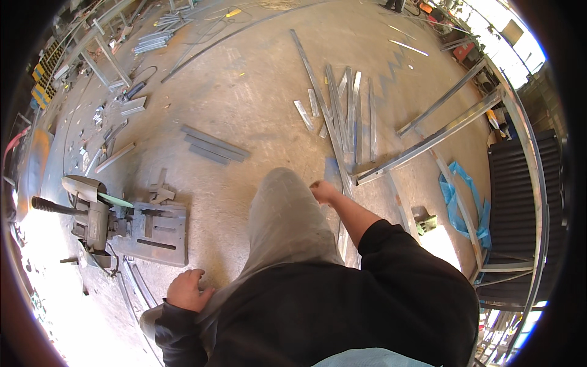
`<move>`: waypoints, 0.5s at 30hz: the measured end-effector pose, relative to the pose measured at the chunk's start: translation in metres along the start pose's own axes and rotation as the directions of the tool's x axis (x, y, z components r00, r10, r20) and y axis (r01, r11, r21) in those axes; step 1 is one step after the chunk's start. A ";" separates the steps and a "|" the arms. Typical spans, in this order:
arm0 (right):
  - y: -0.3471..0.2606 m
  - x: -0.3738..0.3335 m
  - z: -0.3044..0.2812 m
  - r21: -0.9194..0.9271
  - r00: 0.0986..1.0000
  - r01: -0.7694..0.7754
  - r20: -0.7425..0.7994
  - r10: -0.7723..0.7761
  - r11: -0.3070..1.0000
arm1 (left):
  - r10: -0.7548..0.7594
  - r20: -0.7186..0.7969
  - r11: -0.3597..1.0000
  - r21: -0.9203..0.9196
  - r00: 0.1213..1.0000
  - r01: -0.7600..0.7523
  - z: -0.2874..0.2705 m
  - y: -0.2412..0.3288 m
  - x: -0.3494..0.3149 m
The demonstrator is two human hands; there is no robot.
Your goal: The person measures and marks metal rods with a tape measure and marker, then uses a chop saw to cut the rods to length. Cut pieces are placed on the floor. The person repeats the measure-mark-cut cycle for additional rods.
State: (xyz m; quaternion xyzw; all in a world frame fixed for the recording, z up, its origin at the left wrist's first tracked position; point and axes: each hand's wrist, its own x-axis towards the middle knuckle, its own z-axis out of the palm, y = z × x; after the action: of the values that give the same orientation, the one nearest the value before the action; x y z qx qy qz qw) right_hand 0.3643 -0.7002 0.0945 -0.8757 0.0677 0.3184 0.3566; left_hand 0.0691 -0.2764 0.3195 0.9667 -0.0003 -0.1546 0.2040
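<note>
My left hand [189,290] hovers low beside my leg, near the chop saw, with its fingers loosely bent and apart and nothing seen in them. The grey chop saw [95,226] has a black handle, a round guard and a flat slotted base [156,235]. By the right side of my raised knee [284,208], my right hand [324,192] is closed; whatever it may hold is hidden. Just beyond that hand lie several long metal bars [333,116], fanned out on the concrete floor.
Three short grey bars [214,145] lie ahead on the left. At right stands a welded metal frame [440,137], with blue plastic sheeting [452,202] and a black ribbed panel [523,214] beside it. Stacked metal pieces [153,40] lie at the far left.
</note>
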 end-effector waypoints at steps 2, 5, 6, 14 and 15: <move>-0.024 0.007 -0.004 0.043 0.997 0.068 -0.048 -0.066 0.997 | -0.003 0.000 1.000 0.007 1.000 0.003 0.001 -0.001 -0.002; -0.042 0.014 0.001 0.015 0.979 0.185 -0.093 -0.182 0.983 | 0.003 0.006 1.000 0.007 1.000 -0.003 0.002 -0.003 -0.004; -0.043 0.016 0.005 -0.024 0.969 0.226 -0.100 -0.227 0.974 | 0.012 0.005 1.000 0.008 1.000 -0.013 0.002 -0.004 -0.004; -0.028 0.006 0.043 -0.053 0.982 0.170 0.093 -0.165 0.984 | -0.002 0.029 1.000 0.016 1.000 0.001 0.002 -0.008 -0.007; -0.025 0.003 0.042 -0.038 0.986 0.145 0.094 -0.140 0.989 | 0.000 0.030 1.000 0.016 1.000 -0.001 0.002 -0.008 -0.009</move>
State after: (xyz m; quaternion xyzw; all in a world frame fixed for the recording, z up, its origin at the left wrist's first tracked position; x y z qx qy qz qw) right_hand 0.3538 -0.6533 0.0842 -0.8707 -0.0186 0.3329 0.3614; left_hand 0.0598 -0.2697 0.3170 0.9658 -0.0049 -0.1692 0.1965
